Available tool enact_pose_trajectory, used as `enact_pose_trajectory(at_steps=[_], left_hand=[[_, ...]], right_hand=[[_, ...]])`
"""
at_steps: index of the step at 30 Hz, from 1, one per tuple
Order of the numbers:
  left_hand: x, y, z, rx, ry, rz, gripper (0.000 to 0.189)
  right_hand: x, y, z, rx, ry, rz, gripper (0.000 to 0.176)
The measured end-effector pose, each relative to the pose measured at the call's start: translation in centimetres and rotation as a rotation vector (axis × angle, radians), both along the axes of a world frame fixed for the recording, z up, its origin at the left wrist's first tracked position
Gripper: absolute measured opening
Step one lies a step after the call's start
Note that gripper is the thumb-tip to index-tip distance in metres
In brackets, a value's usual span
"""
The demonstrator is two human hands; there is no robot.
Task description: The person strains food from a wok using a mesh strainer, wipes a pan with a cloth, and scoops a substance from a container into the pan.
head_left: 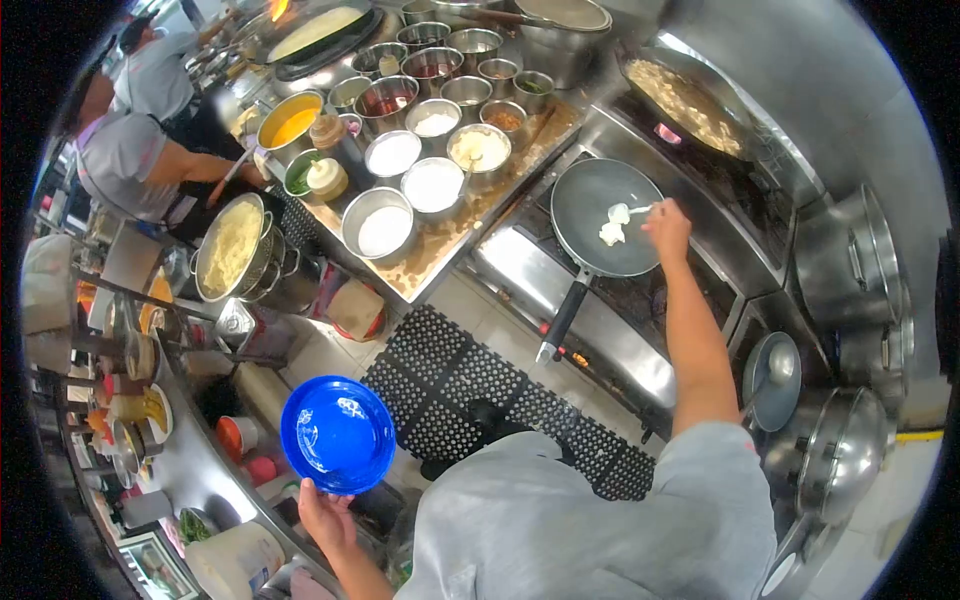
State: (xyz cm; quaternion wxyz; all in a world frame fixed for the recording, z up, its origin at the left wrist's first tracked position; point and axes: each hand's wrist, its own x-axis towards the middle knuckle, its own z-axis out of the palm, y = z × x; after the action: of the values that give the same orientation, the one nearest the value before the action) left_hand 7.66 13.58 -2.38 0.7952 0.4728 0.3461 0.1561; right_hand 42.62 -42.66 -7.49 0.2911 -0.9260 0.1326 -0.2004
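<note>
Low on the left, my left hand (326,515) grips the rim of a round blue plate (340,405) with a shiny surface. My right hand (668,230) is closed around the handle of a spoon (640,209) held over a grey frying pan (590,190). White creamy dollops (612,232) show at the spoon's end and on the pan's surface. The pan sits on the stove (530,262), its black handle (566,318) pointing toward me.
Steel containers of ingredients (383,222) crowd the counter left of the stove. Behind the pan, a large wok (690,100) holds food. Pots (848,255) stand at right. A colander of pale food (230,250) and co-workers (125,150) are at left; a black mat (450,370) covers the floor.
</note>
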Motion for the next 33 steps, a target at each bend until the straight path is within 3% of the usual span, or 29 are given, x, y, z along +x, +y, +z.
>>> enact_pose_trajectory(at_steps=[2,3,4,5,7,8,9,11,12,13,16,18,20,21,26,33], left_hand=[[-0.4,-0.1,-0.1,-0.001,-0.028,0.007,0.028],[-0.2,-0.2,-0.1,-0.023,0.047,0.020,0.026],[-0.4,-0.1,-0.1,-0.038,0.105,0.078,0.025],[-0.7,0.1,-0.1,-0.065,0.087,0.047,0.024],[-2.2,1.1,-1.5,-0.098,0.084,0.020,0.022],[-3.0,1.5,-2.0,-0.082,0.111,0.002,0.025],[-3.2,1.4,-0.8,-0.098,0.088,-0.017,0.027],[-4.7,1.6,-0.3,-0.125,0.065,-0.027,0.030],[-5.8,1.7,-0.6,-0.134,0.064,-0.019,0.032],[-6.9,2.0,-0.3,-0.139,0.043,-0.013,0.032],[-11.2,3.5,-1.2,-0.220,-0.029,0.047,0.030],[-14.5,4.3,-1.0,-0.246,-0.097,0.099,0.028],[-17.6,4.0,-0.4,-0.284,-0.248,0.214,0.028],[-19.0,4.1,-0.4,-0.290,-0.295,0.254,0.030],[-26.1,4.0,-0.9,-0.219,-0.380,0.467,0.039],[-32.2,3.3,-1.2,-0.170,-0.436,0.832,0.042]], right_hand=[[-0.4,-2.3,0.3,0.636,-0.121,-0.148,0.017],[0.2,-6.4,-3.5,0.916,-0.268,-0.062,0.017],[0.2,-7.8,-4.0,1.280,-0.279,-0.164,0.028],[-1.3,-9.0,-4.0,1.337,-0.205,0.094,0.024],[0.6,-14.9,-10.0,0.809,-0.103,0.258,0.037],[0.4,-12.3,-7.8,1.096,-0.177,0.046,0.043],[0.9,-11.1,-6.2,1.210,-0.214,-0.039,0.041],[1.7,-8.0,-3.6,1.261,-0.227,0.065,0.031],[0.3,-1.9,0.7,1.274,-0.289,0.034,0.022],[3.3,-3.8,-0.2,1.353,-0.101,0.266,0.016],[0.3,13.0,7.9,1.498,-0.066,0.454,0.020],[-1.6,24.1,11.8,1.522,0.100,0.653,0.016],[-3.3,34.4,13.8,1.583,0.306,1.072,0.009],[-6.5,40.6,16.5,1.456,0.327,0.906,0.010],[-18.5,62.4,20.5,1.298,0.705,1.465,0.012],[-36.9,77.4,20.9,0.603,0.495,1.913,0.021]])
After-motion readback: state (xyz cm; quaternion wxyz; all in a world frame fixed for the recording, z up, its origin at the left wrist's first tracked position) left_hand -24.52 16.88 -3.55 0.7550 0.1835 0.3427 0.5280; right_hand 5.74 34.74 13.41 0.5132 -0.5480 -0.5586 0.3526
